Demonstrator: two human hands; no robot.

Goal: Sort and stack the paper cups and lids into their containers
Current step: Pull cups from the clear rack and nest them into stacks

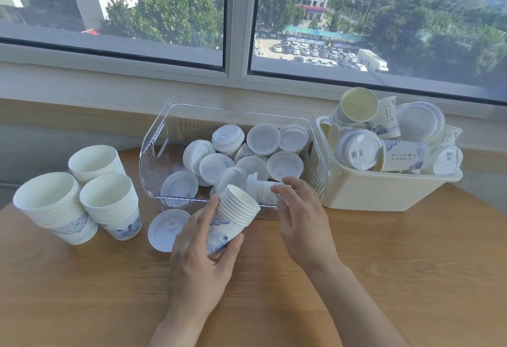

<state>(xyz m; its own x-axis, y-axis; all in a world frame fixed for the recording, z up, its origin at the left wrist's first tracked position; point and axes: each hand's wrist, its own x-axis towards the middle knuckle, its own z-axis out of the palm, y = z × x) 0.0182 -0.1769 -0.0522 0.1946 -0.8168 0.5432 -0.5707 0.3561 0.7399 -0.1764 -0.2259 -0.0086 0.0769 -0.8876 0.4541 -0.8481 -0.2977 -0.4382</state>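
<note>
Cups in a nested stack (233, 216) lay tilted in the left hand (201, 261), whose fingers and thumb curled round them just in front of the clear bin (175, 116). The right hand (301, 223) hovered at the bin's front edge with fingers loosely spread, holding nothing. Loose white lids (214, 167) filled the clear bin, and one capped cup (263, 187) lay on its side there. A single lid (166, 230) sat on the wooden table (411, 264) beside the left hand. Three cup stacks (109, 204) stood at the left. A cream bin (384, 190) at right held jumbled cups and lids. Behind ran a window (236, 17) over a car park.
</note>
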